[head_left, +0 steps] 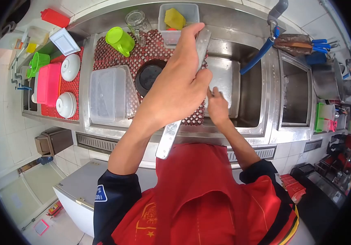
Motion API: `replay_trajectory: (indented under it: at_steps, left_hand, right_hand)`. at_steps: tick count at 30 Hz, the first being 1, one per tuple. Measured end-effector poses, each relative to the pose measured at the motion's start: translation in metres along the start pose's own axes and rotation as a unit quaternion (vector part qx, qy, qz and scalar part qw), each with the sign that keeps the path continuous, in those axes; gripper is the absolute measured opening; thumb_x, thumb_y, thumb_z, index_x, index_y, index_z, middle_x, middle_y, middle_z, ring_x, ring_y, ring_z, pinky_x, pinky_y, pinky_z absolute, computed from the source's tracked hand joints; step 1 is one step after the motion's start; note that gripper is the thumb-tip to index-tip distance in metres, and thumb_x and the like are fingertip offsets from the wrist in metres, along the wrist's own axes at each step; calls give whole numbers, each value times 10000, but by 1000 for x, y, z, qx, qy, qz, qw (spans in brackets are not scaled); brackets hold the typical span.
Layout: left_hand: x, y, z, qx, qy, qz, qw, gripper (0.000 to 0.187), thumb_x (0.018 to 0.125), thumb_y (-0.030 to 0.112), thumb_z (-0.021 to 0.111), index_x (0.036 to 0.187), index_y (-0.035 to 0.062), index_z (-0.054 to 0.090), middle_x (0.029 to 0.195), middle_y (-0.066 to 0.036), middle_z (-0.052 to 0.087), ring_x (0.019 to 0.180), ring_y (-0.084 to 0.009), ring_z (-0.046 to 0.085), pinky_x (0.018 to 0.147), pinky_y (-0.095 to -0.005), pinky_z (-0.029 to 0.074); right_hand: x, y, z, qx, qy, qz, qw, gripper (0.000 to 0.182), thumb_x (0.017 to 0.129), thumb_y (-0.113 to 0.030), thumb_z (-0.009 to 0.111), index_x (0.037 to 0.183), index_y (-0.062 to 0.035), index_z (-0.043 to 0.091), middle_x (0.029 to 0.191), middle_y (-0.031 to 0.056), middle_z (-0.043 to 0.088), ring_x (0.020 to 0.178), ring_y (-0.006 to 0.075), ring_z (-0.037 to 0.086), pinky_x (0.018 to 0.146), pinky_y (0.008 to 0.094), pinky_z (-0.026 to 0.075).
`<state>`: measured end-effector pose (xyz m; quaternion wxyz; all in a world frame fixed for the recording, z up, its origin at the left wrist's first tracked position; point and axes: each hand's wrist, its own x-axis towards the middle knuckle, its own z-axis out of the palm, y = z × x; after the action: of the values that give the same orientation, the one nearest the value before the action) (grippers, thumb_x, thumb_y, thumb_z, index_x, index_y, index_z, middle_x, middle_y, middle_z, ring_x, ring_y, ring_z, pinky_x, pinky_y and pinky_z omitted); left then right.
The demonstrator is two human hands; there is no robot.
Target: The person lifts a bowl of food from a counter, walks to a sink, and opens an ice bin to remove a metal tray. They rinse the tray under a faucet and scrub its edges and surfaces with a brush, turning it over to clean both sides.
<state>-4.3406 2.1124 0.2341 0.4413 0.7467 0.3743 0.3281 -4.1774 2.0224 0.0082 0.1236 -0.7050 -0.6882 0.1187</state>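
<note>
My left hand [173, 87] is raised close to the camera, its fingers closed around a long flat metal piece [169, 141] that slants from upper right to lower left. Lower down, over the left side of the sink basin [249, 94], my right hand [218, 107] has its fingers curled; what they hold, if anything, is too small to make out. Behind my left hand lies a red perforated mat [110, 53] with a black round bowl [149, 75], a clear plastic container [108, 94], a green mug [119, 40] and a glass mug [138, 23].
A clear tub [179, 12] holding a yellow sponge [174, 19] stands at the back. A blue hose [257, 57] hangs over the basin. White bowls [66, 105] and a pink container [49, 84] are at the left; a metal pot [327, 79] is at the right.
</note>
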Motion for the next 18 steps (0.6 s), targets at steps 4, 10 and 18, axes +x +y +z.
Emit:
replay_trajectory:
  at_steps: [4,10,18]
  left_hand:
    - [0,3,8,-6,8,0,1000,662,785,5,450,1422,-1,271,1419,-267,395,1366,-347,374,1133,-359,254]
    - [1,0,11,-7,10,9,1000,638,794,12,439,1412,-3,282,1422,-255,400,1353,-317,382,1128,-355,253]
    - [2,5,17,-11,27,-27,999,625,808,35,440,1413,12,287,1349,-184,462,1062,-190,495,957,-282,386]
  right_hand:
    - [17,-12,1,53,-60,45,996,299,833,2,539,1117,55,618,958,226,610,773,432,652,708,463,555]
    - [20,-29,31,218,-43,73,972,269,808,-19,579,1052,86,621,844,265,659,807,435,666,754,481,546]
    - [28,-39,79,188,-27,108,976,428,803,-71,625,1147,173,552,778,292,661,739,437,674,718,462,564]
